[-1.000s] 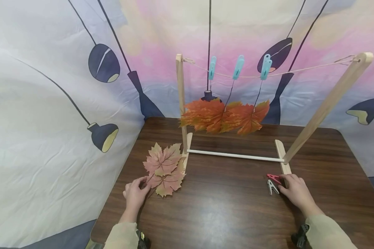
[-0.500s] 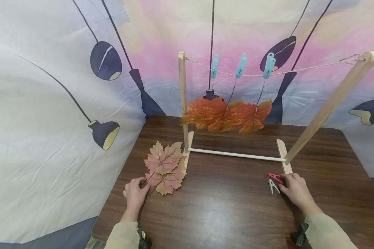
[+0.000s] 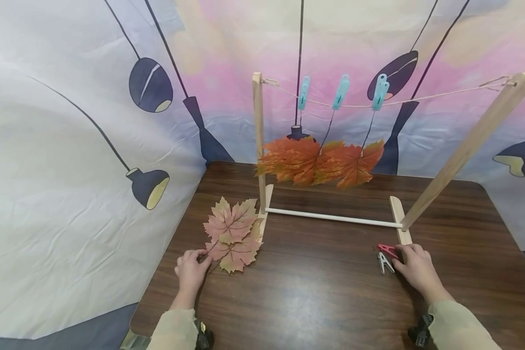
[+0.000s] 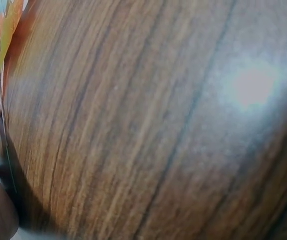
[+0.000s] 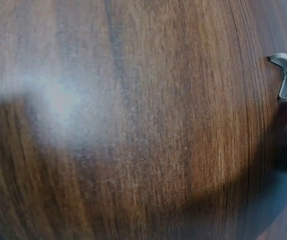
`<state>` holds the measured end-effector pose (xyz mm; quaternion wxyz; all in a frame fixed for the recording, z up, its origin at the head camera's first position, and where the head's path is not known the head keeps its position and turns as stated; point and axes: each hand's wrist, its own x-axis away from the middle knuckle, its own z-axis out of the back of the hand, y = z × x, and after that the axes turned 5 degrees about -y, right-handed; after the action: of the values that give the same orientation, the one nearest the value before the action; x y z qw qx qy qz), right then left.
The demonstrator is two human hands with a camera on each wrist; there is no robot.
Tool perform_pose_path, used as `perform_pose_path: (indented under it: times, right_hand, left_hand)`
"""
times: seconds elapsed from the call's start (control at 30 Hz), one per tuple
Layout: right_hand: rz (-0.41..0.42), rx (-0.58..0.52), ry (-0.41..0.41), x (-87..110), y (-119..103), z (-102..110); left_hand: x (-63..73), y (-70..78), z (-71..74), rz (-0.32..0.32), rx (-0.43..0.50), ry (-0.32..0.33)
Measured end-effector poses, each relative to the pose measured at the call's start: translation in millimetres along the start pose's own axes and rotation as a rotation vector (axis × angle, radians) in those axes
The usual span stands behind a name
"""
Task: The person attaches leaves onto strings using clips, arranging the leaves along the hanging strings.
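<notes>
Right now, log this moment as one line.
left hand: pinches pink maple-shaped leaf by stem | right hand: pinches red plastic clothespin beside white plastic clothespin | hanging: orange lobed leaves, from blue plastic clothespins

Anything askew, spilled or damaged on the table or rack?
Nothing looks spilled or damaged. Only mildly odd: the orange leaves hang overlapping, bunched toward the left of the string, leaving its right stretch bare.

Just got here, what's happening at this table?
A person's left hand pinches a stem of the two pink leaves on the table; the right hand pinches the red clothespin, next to a white clothespin. Orange leaves hang by their stems from turquoise clothespins on the string of a wooden rack. The pink leaves are not hung.
</notes>
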<state>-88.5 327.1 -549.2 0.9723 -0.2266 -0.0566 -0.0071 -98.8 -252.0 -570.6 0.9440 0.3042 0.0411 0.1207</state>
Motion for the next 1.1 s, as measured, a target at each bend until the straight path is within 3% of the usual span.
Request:
perform_pose_path:
  times: [0.17,0.5,0.73,0.9,1.1]
  right_hand:
    - [0.005,0.001,0.012,0.9,-1,0]
    - [0.005,-0.005,0.019,1.6,0,-1]
    - [0.017,-0.009,0.023,-0.1,-2,-2]
    - [0.026,-0.012,0.042,-1.6,0,-3]
    - [0.005,-0.016,0.018,-2.0,1,-3]
  left_hand:
    - [0.0,-1.6,0.5,0.015,0.027,0.03]
    - [0.0,-1.5,-1.5,-0.023,-0.004,0.071]
    - [13.2,-11.8,7.9,-0.038,-0.041,0.066]
    - [15.5,-18.9,8.6,-0.103,-0.061,0.1]
    - [12.7,-14.3,4.2,-0.144,-0.062,0.11]
